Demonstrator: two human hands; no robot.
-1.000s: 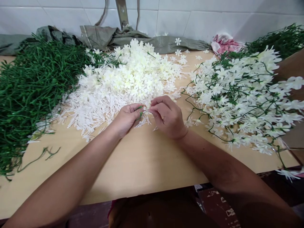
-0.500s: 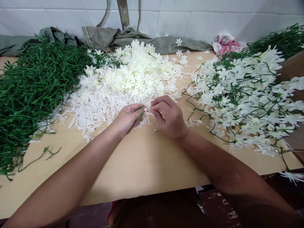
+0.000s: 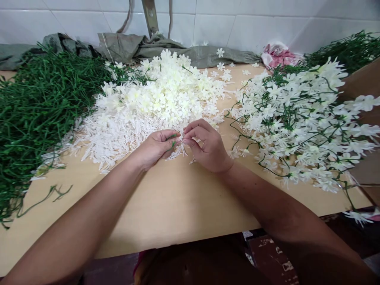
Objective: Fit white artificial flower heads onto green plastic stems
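My left hand pinches a short green plastic stem at the near edge of a big heap of loose white artificial flowers. My right hand meets it fingertip to fingertip and pinches a small white flower piece against the stem's end. Both hands rest low over the wooden table. White spiky stamen pieces spread out just left of my left hand.
A thick mass of green stems fills the left side. Finished green sprays with white flowers pile up on the right. Grey-green cloth and a pink rag lie along the tiled back wall. One loose stem lies near left.
Almost nothing has moved. Both hands stay pinched together at the same spot; the view has shifted slightly, so everything sits a little further left.
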